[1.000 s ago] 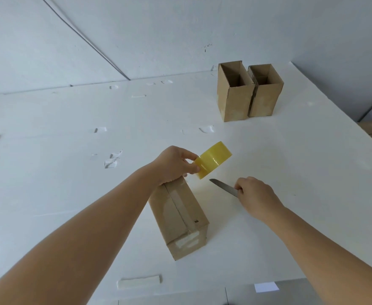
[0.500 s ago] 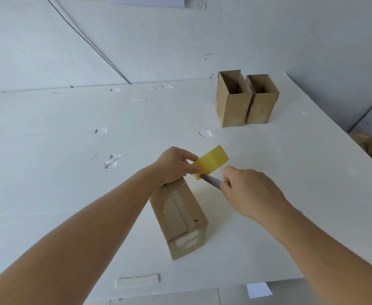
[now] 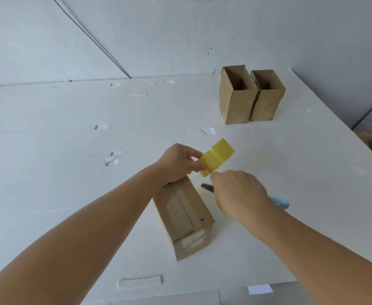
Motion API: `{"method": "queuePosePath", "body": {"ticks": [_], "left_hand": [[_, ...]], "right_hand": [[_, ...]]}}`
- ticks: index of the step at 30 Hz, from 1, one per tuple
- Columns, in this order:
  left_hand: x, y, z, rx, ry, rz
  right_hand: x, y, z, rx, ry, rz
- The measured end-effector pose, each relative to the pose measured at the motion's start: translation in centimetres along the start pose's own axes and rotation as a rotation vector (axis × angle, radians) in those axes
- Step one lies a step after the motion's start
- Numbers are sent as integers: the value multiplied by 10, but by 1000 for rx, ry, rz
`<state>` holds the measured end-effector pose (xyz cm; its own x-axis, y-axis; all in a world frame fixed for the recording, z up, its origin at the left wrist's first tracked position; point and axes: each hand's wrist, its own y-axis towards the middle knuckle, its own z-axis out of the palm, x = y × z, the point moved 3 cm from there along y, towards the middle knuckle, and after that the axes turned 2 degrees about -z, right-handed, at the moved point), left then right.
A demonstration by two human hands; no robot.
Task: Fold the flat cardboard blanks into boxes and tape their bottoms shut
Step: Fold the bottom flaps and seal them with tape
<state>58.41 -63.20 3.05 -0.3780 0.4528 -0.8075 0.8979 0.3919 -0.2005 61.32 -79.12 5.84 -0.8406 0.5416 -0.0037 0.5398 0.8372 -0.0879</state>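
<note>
White table [image 3: 48, 194] is holding my box [image 3: 185, 219]. I am pinching the tape [image 3: 217, 158] with my left hand [image 3: 178, 164], right hand [image 3: 238, 192] gripping the knife [image 3: 207, 187]; cutting slowly near the box is looking best.

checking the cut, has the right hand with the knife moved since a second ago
Yes: the right hand moved left toward the tape roll, closer to the taped box.

A broad white table [image 3: 268, 164] carries everything. A brown cardboard box [image 3: 183, 219] with its taped bottom up stands on it directly beneath the left-hand fingers. A knife with a grey blade and light blue handle [image 3: 281, 202] lies under the right-hand fingers. Two open brown cardboard boxes [image 3: 250, 95], touching side by side, stand well beyond the fingertips. Scraps of clear tape [image 3: 113, 158] are stuck left of the fingers, and a pale strip [image 3: 139, 281] sits near the front edge.
</note>
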Motion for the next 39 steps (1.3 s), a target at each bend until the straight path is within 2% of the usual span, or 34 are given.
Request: {"method": "queuePosePath", "body": {"ticks": [2,7,11,13,15,17,18,21,23,25,30,34,39], "left_hand": [[-1,0,0,0,21,10],[-1,-2,2,9,-3,-10],[-1,-4,1,2,3,-41],[-2,-5,1,-2,7,-57],[-4,-6,1,-3,11,-62],[-6,-6,1,-5,21,-70],[-6,-6,1,-8,23,-79],[-5,-6,0,-29,-28,-122],[-4,-7,-1,-28,-91,-142],[-4,-8,-3,-4,-154,-157],[-3,-9,-6,-9,-248,-155],[-3,-10,-11,-107,-362,-116],[-6,-22,-23,-289,-510,-5]], "right_hand": [[-7,3,21,70,30,23],[-28,18,70,48,163,153],[-33,19,101,129,260,217],[-34,18,101,77,326,256],[-32,16,90,17,707,334],[-15,14,74,122,1270,366],[-6,15,70,178,1443,357],[12,21,65,265,1700,398],[19,24,62,237,1848,483],[21,25,62,174,1907,551],[28,21,65,105,1879,575],[30,19,64,7,1801,582],[31,17,62,-4,1777,558]]}}
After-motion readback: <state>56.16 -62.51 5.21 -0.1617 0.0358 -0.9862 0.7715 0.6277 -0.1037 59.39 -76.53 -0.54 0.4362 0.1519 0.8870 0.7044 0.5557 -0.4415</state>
